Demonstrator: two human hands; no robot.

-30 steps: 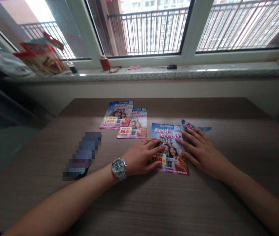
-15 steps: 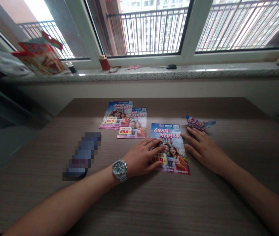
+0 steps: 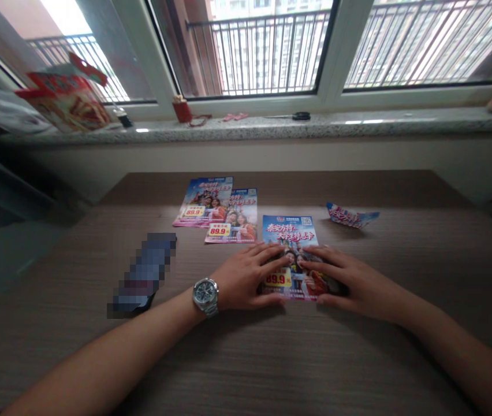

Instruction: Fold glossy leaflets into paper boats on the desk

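Both hands flat on flyer [image 3: 290, 237]: left hand [image 3: 246, 276]; right hand [image 3: 345, 278].

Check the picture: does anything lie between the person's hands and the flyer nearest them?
Nothing visible does. The left hand and the right hand both lie flat on the flyer, touching it. The folded paper piece lies apart, beyond the right hand; two other flyers lie farther back on the left.

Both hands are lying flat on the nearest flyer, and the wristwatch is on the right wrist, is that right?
Not quite: the wristwatch is on the wrist of the left hand, not the right, as the head view shows. The rest holds: the left hand and the right hand both lie flat on the nearest flyer.
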